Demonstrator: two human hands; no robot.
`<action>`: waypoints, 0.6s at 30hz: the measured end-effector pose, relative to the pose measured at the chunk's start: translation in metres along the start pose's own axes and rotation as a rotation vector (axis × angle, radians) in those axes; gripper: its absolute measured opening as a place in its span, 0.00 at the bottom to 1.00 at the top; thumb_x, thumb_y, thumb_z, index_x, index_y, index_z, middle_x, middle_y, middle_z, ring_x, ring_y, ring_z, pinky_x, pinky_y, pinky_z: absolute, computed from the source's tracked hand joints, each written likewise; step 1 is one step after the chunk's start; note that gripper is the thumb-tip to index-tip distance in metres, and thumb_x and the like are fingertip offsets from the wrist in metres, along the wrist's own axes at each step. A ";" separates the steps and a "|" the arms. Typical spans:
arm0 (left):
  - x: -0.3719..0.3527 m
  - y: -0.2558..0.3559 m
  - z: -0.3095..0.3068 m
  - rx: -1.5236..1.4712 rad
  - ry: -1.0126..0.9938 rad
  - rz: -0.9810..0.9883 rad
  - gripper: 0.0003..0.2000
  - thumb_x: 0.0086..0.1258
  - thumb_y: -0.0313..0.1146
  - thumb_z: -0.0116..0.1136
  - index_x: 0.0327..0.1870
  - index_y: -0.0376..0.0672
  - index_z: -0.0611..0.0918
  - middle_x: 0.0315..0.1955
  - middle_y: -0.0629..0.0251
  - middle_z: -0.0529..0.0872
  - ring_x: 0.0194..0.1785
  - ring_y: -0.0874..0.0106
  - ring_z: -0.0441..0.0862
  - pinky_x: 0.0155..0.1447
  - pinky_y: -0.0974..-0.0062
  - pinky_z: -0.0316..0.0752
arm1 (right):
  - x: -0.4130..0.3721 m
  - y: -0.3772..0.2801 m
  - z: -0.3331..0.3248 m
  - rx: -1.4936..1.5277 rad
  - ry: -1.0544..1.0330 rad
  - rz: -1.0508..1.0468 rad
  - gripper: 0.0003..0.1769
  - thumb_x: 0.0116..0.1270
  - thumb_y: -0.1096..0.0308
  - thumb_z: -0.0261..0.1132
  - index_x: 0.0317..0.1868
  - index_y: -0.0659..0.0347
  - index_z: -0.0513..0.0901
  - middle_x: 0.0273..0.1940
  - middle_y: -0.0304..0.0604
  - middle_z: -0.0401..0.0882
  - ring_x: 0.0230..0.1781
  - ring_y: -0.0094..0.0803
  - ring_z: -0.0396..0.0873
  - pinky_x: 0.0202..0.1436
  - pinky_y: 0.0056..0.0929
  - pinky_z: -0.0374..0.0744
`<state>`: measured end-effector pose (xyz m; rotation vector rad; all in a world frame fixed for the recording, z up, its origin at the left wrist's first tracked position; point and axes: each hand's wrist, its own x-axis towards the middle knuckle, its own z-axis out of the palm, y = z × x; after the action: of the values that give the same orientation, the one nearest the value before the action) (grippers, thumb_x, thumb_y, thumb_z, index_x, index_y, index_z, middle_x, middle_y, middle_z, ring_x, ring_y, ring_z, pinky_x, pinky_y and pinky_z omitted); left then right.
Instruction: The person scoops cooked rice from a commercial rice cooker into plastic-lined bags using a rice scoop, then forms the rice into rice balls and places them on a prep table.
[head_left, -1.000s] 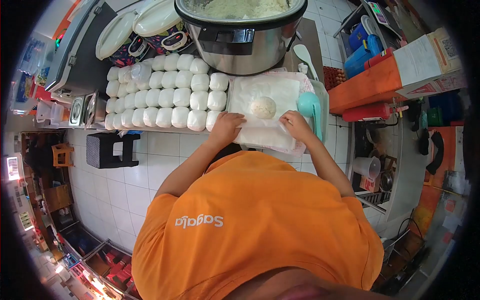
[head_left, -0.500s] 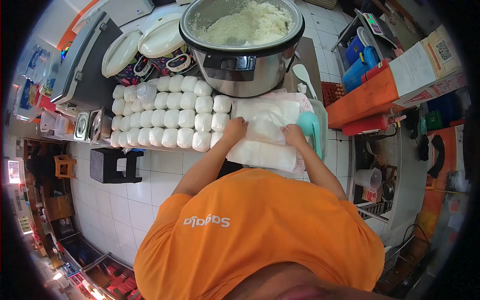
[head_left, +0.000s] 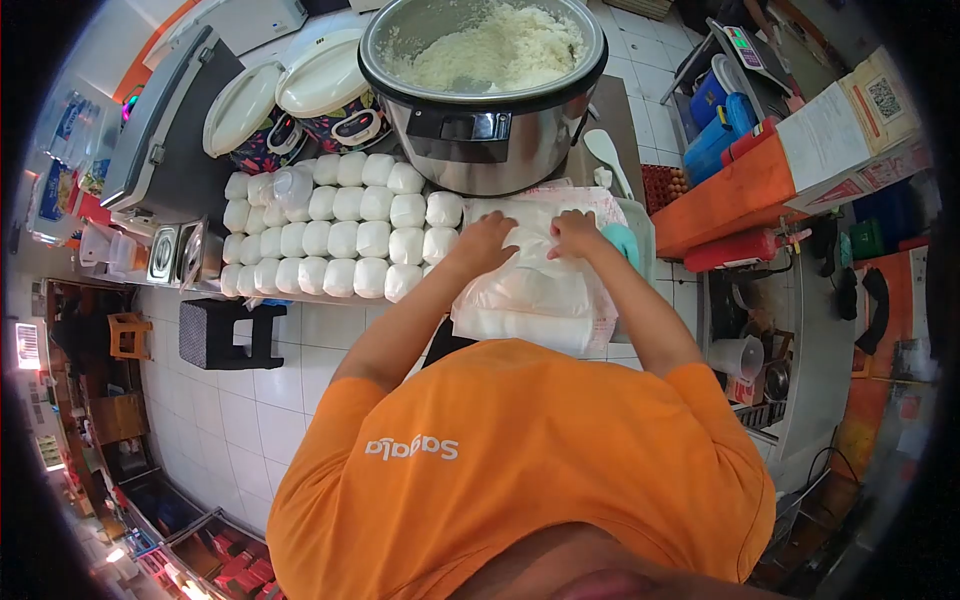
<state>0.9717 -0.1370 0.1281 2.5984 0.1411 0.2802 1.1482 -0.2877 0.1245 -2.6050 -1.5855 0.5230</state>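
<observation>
Both hands rest on the white wrapping sheet [head_left: 530, 290], which lies on the table [head_left: 590, 160] straight in front of the person, just right of the rows of white wrapped parcels [head_left: 335, 230] and just in front of the big steel rice cooker [head_left: 480, 110]. The sheet is doubled over on itself. Its rounded fold runs left to right, along the table's front edge, and a soft bulge shows under the top layer. Its loose far edge points away toward the cooker, and its near edge reaches the front edge of the table.

The left hand [head_left: 487, 240] sits on the sheet's far left corner, touching the nearest parcel's side, with its fingers bent down onto the sheet. The right hand [head_left: 577, 232] sits on the far right corner with its fingers curled under. For either hand I cannot tell whether the grip is clamped on the sheet or only pressing it flat.

A teal scoop [head_left: 626, 243] lies just right of the right hand, partly hidden by it. A white paddle [head_left: 606, 150] lies beside the cooker, which is open and full of cooked rice [head_left: 490, 45].
</observation>
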 end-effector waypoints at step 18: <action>-0.081 0.010 0.013 -0.139 -0.257 0.100 0.05 0.57 0.27 0.56 0.32 0.38 0.82 0.36 0.59 0.81 0.45 0.58 0.77 0.51 0.64 0.73 | -0.114 -0.026 0.063 0.655 0.178 -0.293 0.09 0.48 0.77 0.64 0.33 0.67 0.81 0.39 0.48 0.78 0.41 0.42 0.78 0.47 0.33 0.76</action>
<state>0.8965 -0.1643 0.1089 2.4796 -0.0961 -0.0107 1.0585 -0.3829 0.1003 -1.8519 -1.3971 0.6309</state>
